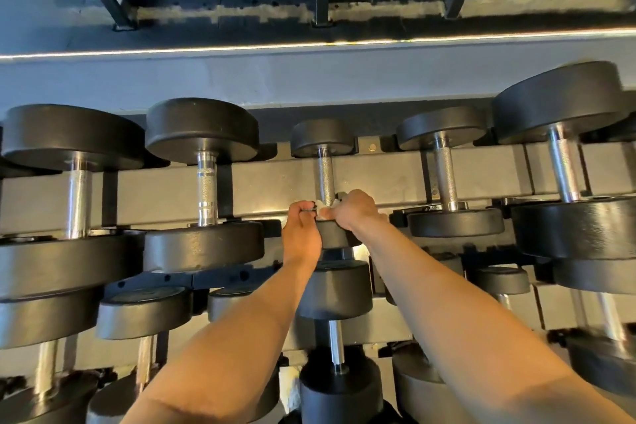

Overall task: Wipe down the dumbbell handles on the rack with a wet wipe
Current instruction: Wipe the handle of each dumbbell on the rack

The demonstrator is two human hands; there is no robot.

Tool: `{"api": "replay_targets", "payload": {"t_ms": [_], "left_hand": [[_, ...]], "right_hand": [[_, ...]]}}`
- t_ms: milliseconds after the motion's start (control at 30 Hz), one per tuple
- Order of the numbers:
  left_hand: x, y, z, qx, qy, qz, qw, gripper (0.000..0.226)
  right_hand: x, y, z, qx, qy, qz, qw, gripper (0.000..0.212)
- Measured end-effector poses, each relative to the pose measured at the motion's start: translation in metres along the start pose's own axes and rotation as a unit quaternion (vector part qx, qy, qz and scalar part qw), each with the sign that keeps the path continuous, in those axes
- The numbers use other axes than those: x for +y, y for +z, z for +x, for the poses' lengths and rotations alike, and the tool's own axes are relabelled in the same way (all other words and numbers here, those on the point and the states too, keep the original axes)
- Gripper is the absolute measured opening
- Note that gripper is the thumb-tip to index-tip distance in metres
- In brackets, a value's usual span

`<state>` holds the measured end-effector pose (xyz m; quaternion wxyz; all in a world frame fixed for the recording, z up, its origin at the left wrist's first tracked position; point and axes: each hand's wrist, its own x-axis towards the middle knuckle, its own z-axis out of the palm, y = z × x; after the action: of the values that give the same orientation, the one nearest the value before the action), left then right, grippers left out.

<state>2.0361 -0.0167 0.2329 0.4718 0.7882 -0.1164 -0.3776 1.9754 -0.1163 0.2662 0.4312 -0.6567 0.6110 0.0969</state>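
**Hand position at the centre dumbbell handle**

The rack [378,179] carries a row of black dumbbells level with the centre dumbbell handle [325,175], and more on the tiers below it. The white wet wipe [322,212] sits at the near end of that handle. The right hand [354,213] curls its fingers round the wipe there. The left hand [302,217], just left of the handle, pinches the wipe's edge with curled fingers. Both forearms are extended forward.
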Motion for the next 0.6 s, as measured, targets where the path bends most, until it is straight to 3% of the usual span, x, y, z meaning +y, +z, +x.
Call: {"api": "replay_targets", "payload": {"t_ms": [67, 233, 433, 600], "left_hand": [[0.002, -0.001, -0.001, -0.004, -0.002, 0.008, 1.000, 0.030], [-0.003, -0.007, 0.003, -0.039, 0.013, 0.023, 0.999, 0.025], [-0.007, -0.017, 0.008, -0.086, 0.040, 0.020, 0.995, 0.022], [-0.003, -0.032, 0.005, -0.145, 0.044, -0.021, 0.988, 0.018]], "right_hand": [[-0.002, 0.004, -0.006, 0.040, 0.006, -0.014, 0.999, 0.025], [0.000, 0.012, -0.018, 0.164, 0.006, -0.038, 0.986, 0.022], [-0.011, 0.027, -0.007, 0.124, 0.008, 0.044, 0.991, 0.027], [-0.009, 0.032, -0.013, 0.197, 0.018, 0.011, 0.980, 0.020]]}}
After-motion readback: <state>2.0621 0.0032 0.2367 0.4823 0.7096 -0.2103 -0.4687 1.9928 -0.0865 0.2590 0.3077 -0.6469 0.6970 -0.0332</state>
